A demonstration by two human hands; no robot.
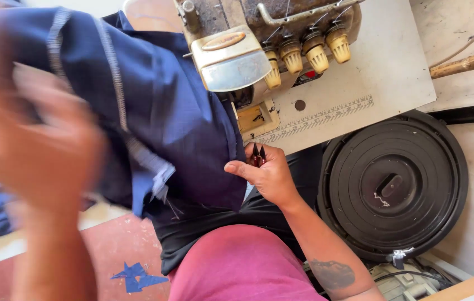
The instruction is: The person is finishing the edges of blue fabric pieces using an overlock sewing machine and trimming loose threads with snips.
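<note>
Overhead, looking down at my lap and the sewing table (393, 72). My left hand (30, 139) is close to the lens and badly blurred; it sits against the dark blue garment (175, 111), up at its left side, but I cannot tell whether the fingers are clenched on the cloth or only resting there. The garment drapes from the upper left down over my lap, with a line of pale stitching along one seam and a lighter folded edge hanging at its lower end. My right hand (267, 173) is curled closed around a small pair of thread snips (258, 154), dark tips pointing up, just beside the garment's right edge. An overlock machine (259, 44) stands on the table above that hand, four cream tension knobs in a row along its front. A round black lid-like disc (395, 184) lies to the right, below the table. Blue fabric scraps (136, 277) rest on the reddish floor.
</note>
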